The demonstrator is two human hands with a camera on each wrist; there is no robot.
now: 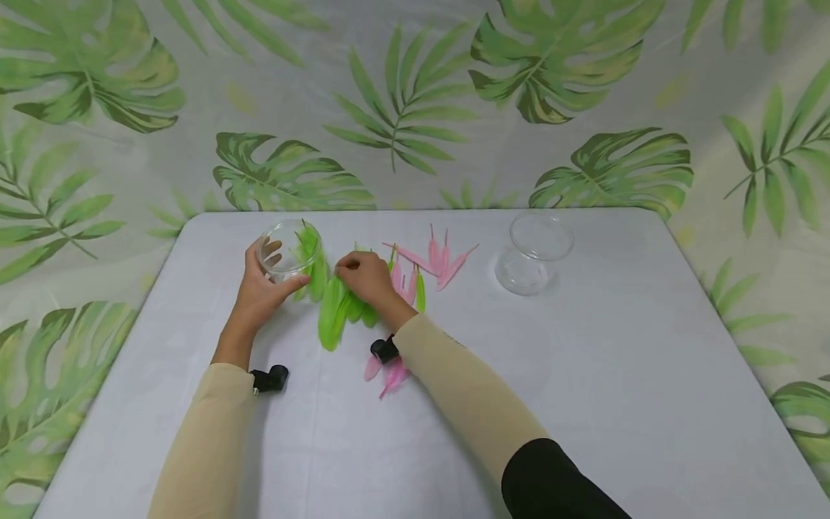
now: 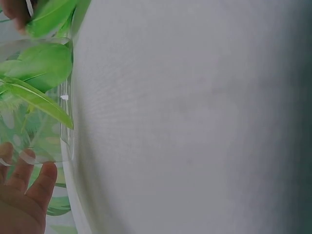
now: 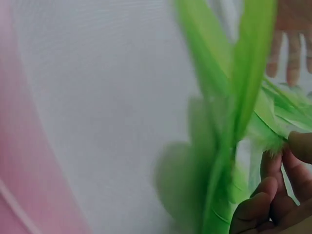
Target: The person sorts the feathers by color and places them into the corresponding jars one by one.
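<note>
My left hand (image 1: 262,288) grips a clear plastic cup (image 1: 283,251) tilted on the white table, with green feathers (image 1: 311,263) sticking out of it. The left wrist view shows the cup wall (image 2: 34,141) with green feathers (image 2: 39,68) inside and my fingers (image 2: 29,183) under it. My right hand (image 1: 363,277) pinches the quill end of a bunch of green feathers (image 1: 333,317) lying just right of the cup. In the right wrist view those green feathers (image 3: 229,122) run up past my curled fingers (image 3: 273,195).
Pink feathers (image 1: 434,261) lie scattered right of my right hand, and more pink ones (image 1: 387,373) lie under my right forearm. A second clear cup (image 1: 533,252), empty, stands at the back right. The white table (image 1: 616,375) sits against a leaf-patterned backdrop.
</note>
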